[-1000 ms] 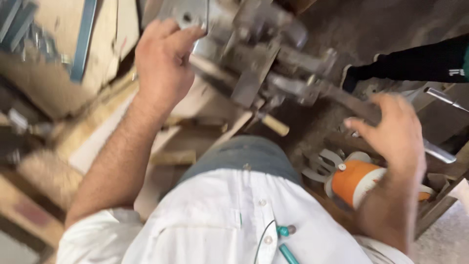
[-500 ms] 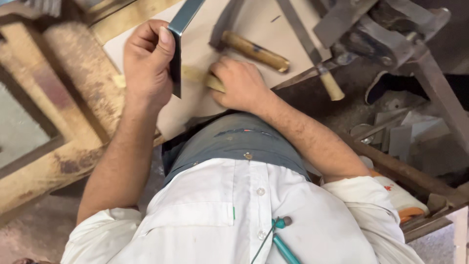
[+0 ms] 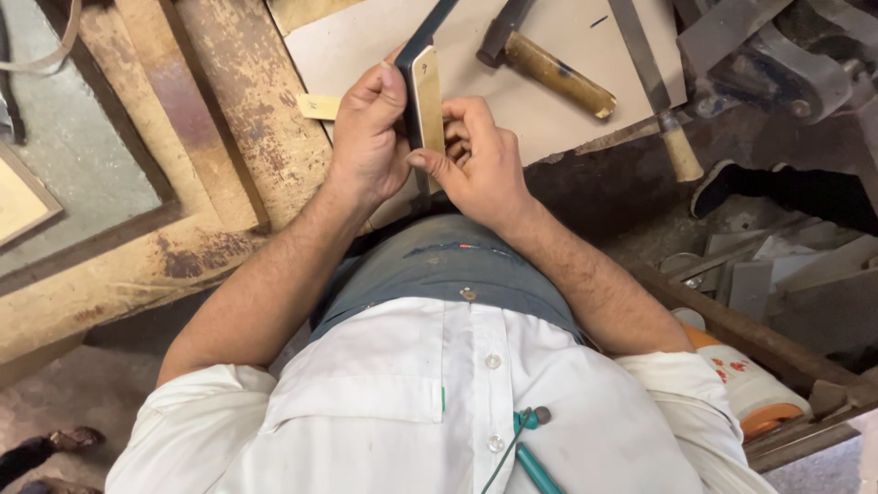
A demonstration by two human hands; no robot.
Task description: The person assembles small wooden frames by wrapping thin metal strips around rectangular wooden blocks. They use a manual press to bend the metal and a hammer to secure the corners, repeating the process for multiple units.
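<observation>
The person stands tight against the near edge of a pale board (image 3: 549, 101) that tops the workbench, both hands raised just above that edge. The left hand (image 3: 370, 137) is curled shut around a dark flat bar (image 3: 422, 41), thumb pressed along its side, and the bar runs up and away toward the board's far edge. The right hand (image 3: 476, 160) pinches a small cream-coloured strip (image 3: 427, 96) against the face of the bar, fingertips closed on its lower end; the strip looks like thin wood or plastic, though I can't be sure from here. A hammer with a wooden handle (image 3: 549, 69) lies on the board toward its right side, well apart from the hands. A rusty metal frame (image 3: 210, 137) borders the board's left edge.
</observation>
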